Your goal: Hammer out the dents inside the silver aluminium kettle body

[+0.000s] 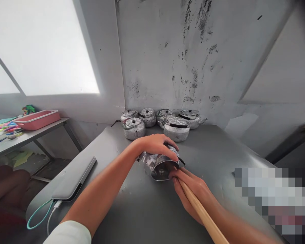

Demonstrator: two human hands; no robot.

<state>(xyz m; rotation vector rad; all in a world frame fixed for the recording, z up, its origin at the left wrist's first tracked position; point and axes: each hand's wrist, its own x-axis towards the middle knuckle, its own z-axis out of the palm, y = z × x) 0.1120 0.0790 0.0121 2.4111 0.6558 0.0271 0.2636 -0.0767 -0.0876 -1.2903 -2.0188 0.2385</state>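
Note:
A dented silver metal kettle (149, 164) lies tipped on the grey table, its round dark opening facing me. My left hand (159, 146) is curled over its top and grips it from above. My right hand (191, 186) is closed around a long wooden stick (202, 211) right at the kettle's opening. The stick's far end is hidden by my fingers and the rim, so I cannot tell how deep it reaches. A black handle (181, 161) sticks out on the kettle's right side.
Several similar silver kettles (176, 130) stand against the stained wall behind. A grey power bank (75, 179) with a teal strap and white cable lies at left on the table (142, 217). On a side table stands a pink tray (40, 120). A pixelated patch covers the right.

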